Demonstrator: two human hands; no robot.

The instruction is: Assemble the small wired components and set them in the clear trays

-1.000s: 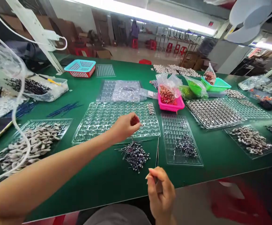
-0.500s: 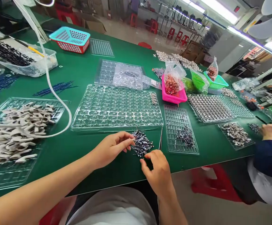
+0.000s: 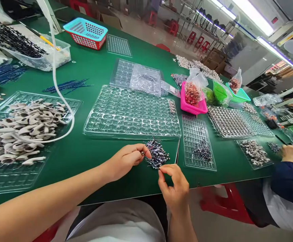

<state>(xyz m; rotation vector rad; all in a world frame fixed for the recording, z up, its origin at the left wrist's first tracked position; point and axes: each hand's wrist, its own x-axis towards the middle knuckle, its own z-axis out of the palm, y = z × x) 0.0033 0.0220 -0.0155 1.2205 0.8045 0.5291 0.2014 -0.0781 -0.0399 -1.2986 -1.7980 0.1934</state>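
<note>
"How does the green table (image 3: pixel 96 69) look?"

"A clear tray (image 3: pixel 126 135) spans the centre; pale pieces (image 3: pixel 172 107) sit only at its upper right, so I'd judge it barely begun."

"The hands?"

"Lower centre. The left hand (image 3: pixel 132 156) has its fingers curled round a tubular piece (image 3: pixel 142 153); the right hand (image 3: pixel 175 185) pinches what seems a dark part (image 3: pixel 159 169)."

"The wired parts (image 3: pixel 157 154)?"

"Heaped just below the tray, many left."
</note>
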